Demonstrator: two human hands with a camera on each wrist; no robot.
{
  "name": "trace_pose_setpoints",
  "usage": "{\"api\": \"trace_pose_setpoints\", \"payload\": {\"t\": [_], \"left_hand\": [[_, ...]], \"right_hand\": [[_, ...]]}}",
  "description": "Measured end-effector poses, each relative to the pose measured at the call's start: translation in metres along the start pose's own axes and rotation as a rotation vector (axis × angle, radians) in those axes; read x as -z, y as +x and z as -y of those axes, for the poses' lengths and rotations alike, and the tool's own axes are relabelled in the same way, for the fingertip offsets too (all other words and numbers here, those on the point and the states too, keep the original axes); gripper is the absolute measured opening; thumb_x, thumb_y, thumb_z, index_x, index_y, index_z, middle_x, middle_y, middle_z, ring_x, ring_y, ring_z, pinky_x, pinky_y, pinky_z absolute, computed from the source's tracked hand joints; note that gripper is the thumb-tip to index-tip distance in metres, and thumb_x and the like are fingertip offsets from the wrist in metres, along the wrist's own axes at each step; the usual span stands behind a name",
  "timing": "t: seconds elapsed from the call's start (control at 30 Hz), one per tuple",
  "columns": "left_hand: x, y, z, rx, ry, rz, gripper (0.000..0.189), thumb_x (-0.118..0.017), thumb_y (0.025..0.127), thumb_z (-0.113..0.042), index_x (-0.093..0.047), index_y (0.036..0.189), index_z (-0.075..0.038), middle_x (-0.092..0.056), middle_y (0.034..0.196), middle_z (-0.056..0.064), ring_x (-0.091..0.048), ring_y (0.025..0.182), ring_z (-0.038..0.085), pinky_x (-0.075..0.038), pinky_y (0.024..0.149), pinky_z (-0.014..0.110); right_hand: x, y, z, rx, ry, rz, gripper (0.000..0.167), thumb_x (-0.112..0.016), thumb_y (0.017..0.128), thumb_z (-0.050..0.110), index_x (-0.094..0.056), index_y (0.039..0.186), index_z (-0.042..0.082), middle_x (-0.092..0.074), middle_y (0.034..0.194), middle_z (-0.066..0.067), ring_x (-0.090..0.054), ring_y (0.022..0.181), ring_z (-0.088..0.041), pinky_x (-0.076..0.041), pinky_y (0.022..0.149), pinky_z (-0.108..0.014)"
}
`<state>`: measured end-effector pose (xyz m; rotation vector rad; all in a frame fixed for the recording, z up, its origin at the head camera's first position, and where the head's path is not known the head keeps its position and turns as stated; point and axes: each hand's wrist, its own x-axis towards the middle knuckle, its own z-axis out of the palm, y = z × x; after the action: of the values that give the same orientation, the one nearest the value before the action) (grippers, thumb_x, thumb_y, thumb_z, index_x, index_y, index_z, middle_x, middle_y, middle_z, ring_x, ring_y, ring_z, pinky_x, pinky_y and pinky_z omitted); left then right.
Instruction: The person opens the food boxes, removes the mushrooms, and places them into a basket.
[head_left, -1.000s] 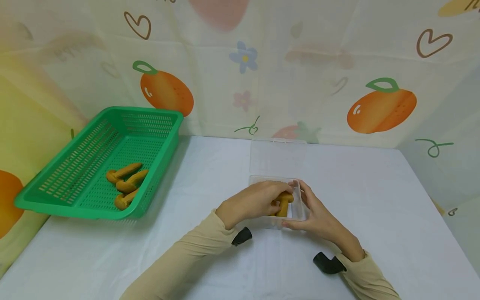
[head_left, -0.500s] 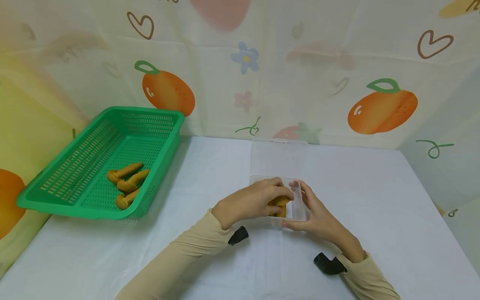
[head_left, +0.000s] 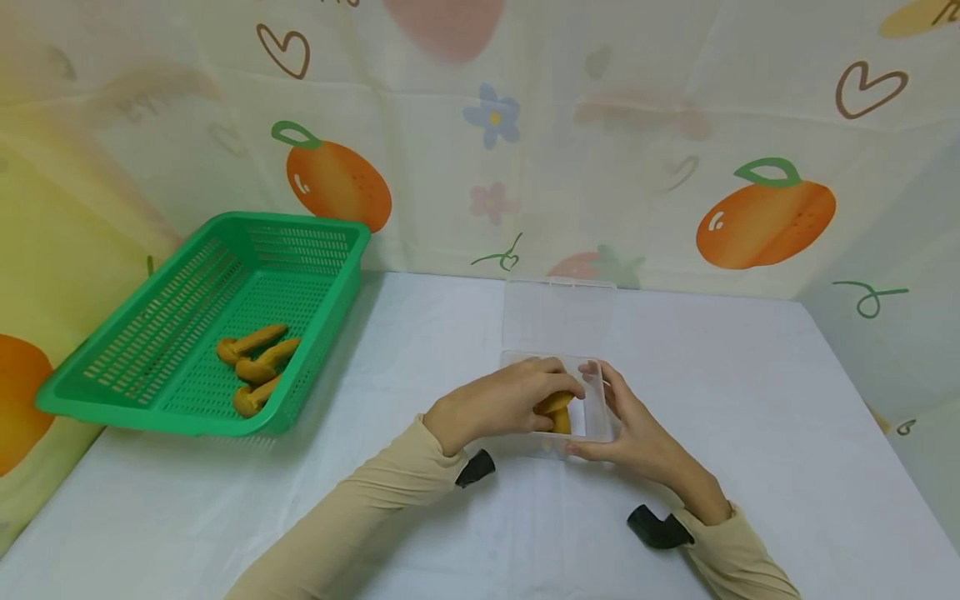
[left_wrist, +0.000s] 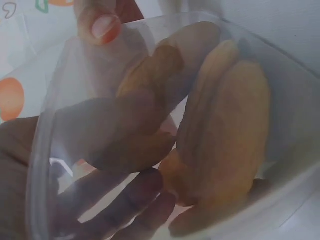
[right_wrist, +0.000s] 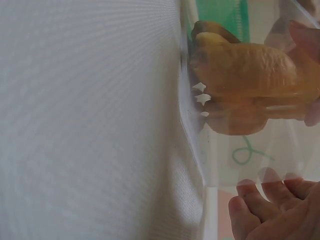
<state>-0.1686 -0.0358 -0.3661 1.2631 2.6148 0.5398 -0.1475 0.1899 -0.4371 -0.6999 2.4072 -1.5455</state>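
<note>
A clear plastic box point(head_left: 597, 421) stands on the white table with brown mushrooms inside. My left hand point(head_left: 506, 400) reaches into it from the left, fingers curled over a mushroom point(head_left: 560, 411). In the left wrist view, several mushrooms point(left_wrist: 225, 130) lie behind the see-through wall, along with the blurred left-hand fingers point(left_wrist: 142, 192). At the box's right end my right hand point(head_left: 645, 437) grips it, thumb at the near side and fingers at the far side. The right wrist view shows those fingers point(right_wrist: 255, 200) against the wall and mushrooms point(right_wrist: 245, 75) inside. The left hand hides part of the contents.
The box's clear lid point(head_left: 558, 315) lies open behind it. To the left stands a green plastic basket point(head_left: 202, 423) holding several mushrooms point(head_left: 258, 364). A fruit-patterned curtain point(head_left: 600, 150) hangs along the back of the table point(head_left: 420, 333).
The left hand has shifted slightly left and lower in the box, and the mushroom under its fingers has tilted and sunk. The right hand keeps its hold on the box.
</note>
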Motion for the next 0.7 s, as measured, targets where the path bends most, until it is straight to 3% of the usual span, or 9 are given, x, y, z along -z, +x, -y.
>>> {"api": "trace_pose_setpoints", "payload": {"t": [0.17,0.3,0.7], "left_hand": [[-0.001,-0.001,0.002,0.017,-0.022,-0.032,0.04,-0.079,0.085,-0.016,-0.066,0.123,-0.01,-0.061,0.112,0.001,-0.055,0.095,0.012,-0.049,0.085,0.019],[0.001,-0.004,0.004,0.032,-0.06,-0.045,0.041,-0.077,0.087,-0.015,-0.064,0.125,-0.007,-0.063,0.111,0.0,-0.055,0.092,0.01,-0.048,0.081,0.017],[0.016,-0.019,0.008,0.075,-0.114,-0.116,0.037,-0.073,0.091,-0.023,-0.063,0.123,-0.008,-0.065,0.111,0.0,-0.056,0.091,0.011,-0.05,0.081,0.021]], "right_hand": [[0.0,0.0,0.001,-0.013,0.0,0.002,0.101,-0.086,0.077,0.02,-0.019,0.153,0.015,-0.029,0.157,-0.015,-0.024,0.148,-0.047,-0.028,0.11,-0.072],[0.0,0.001,0.002,-0.006,0.002,0.001,0.101,-0.086,0.077,0.019,-0.019,0.153,0.012,-0.028,0.157,-0.017,-0.024,0.147,-0.047,-0.028,0.111,-0.071],[-0.001,0.0,0.002,-0.026,-0.009,-0.003,0.103,-0.086,0.077,0.022,-0.018,0.153,0.01,-0.028,0.158,-0.018,-0.023,0.148,-0.048,-0.025,0.113,-0.071]]}}
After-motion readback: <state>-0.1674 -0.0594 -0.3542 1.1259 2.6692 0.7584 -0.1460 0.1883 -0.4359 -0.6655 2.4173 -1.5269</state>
